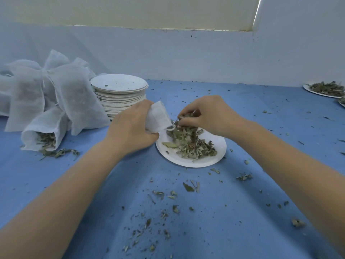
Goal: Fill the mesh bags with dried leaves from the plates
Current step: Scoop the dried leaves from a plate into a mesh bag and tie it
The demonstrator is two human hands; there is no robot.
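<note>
Scattered leaf crumbs lie nearest, strewn over the blue-covered worktop between the person's two bare forearms. Beyond them sits a white paper plate with a heap of dried leaves on it. The left hand hovers at the plate's left edge, its grip curled round a small white mesh bag, whose mouth points toward the leaves. The right hand is above the far side of the heap, its grip pinching a clump of leaves just beside the bag's mouth; whether any leaves are already inside that bag, I cannot tell.

Behind the left hand stands a stack of empty paper plates, a few crumbs on the top one. To the left of the stack, filled mesh bags lean together, tied at their necks. One open bag lies on its side in front of them, leaves spilling out of its mouth onto the cloth. At the far right edge of the worktop another plate of leaves is partly in view, well apart from the hands.
</note>
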